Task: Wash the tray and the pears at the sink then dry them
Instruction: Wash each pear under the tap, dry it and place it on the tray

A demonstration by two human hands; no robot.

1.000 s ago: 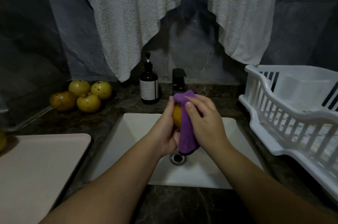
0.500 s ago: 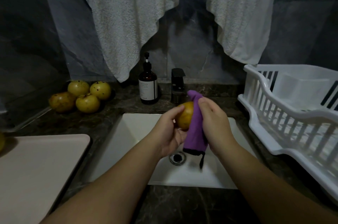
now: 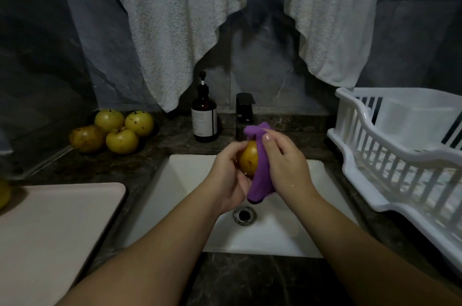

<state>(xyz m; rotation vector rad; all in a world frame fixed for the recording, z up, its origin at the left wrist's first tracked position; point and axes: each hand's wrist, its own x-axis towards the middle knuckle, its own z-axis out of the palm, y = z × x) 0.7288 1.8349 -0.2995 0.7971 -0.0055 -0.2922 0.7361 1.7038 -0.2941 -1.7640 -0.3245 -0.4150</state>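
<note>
Over the white sink, my left hand holds a brownish-yellow pear. My right hand presses a purple cloth against the pear's right side, fingers curled round the cloth. The cloth hangs down below both hands. Several more yellow pears lie in a group on the dark counter at the back left. A pale tray lies flat on the counter left of the sink. One more pear shows partly at the left edge, beside the tray.
A brown pump bottle and a dark tap stand behind the sink. A white plastic dish rack fills the counter on the right. A white towel hangs on the wall above. The drain is below the hands.
The cloth has shifted on the pear: it covered most of it a second ago, and now the pear's left face shows. Both hands stayed over the sink.
</note>
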